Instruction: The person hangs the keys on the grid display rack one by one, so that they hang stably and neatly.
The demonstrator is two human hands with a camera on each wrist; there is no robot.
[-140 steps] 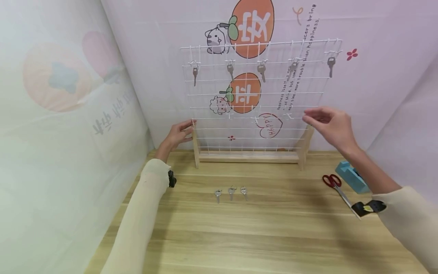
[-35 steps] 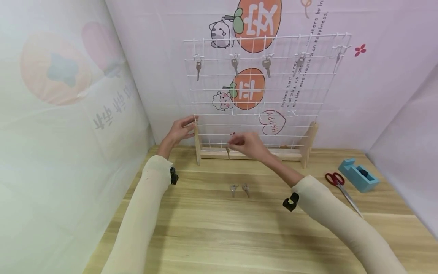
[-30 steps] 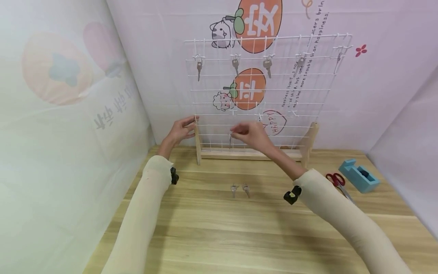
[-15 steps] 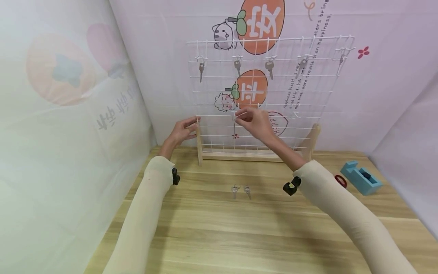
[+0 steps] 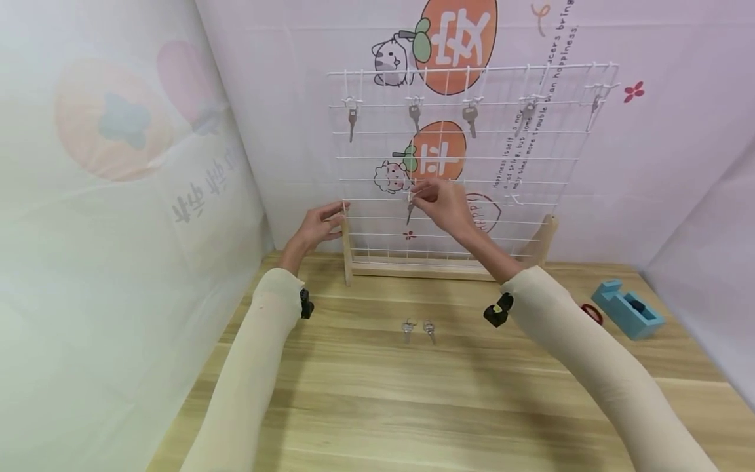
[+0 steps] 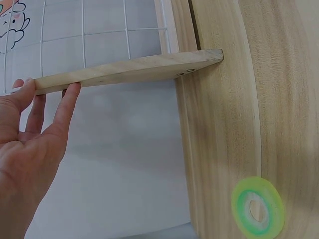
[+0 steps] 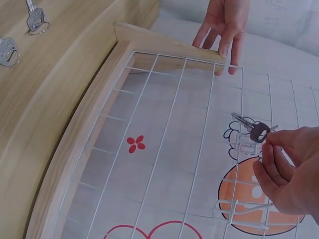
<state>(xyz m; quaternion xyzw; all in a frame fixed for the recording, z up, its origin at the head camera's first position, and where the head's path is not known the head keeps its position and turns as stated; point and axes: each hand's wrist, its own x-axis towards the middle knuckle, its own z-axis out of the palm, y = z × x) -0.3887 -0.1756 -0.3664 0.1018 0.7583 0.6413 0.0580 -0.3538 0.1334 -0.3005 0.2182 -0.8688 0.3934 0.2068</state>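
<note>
A white wire grid rack (image 5: 472, 157) stands on wooden feet at the back of the table. My right hand (image 5: 415, 196) pinches a small silver key (image 5: 409, 211) by its head against the rack's middle row. In the right wrist view the key (image 7: 251, 130) lies right at a white hook (image 7: 244, 145), with my right hand (image 7: 269, 142) beside it. My left hand (image 5: 336, 216) rests straight fingers on the rack's left wooden post (image 5: 347, 239); the left wrist view shows the fingertips (image 6: 72, 88) touching that post (image 6: 129, 69). Two more keys (image 5: 417, 329) lie on the table.
Several keys (image 5: 415, 115) hang from hooks along the rack's top row. A blue tape dispenser (image 5: 628, 309) sits at the right, with red-handled scissors (image 5: 592, 313) half hidden behind my right sleeve. The wooden table (image 5: 448, 406) extends toward me; printed backdrops close in the left and back.
My right hand has carried one key from near the rack's base up to the middle-row hook. The left hand has stayed on the post. The view has shifted slightly.
</note>
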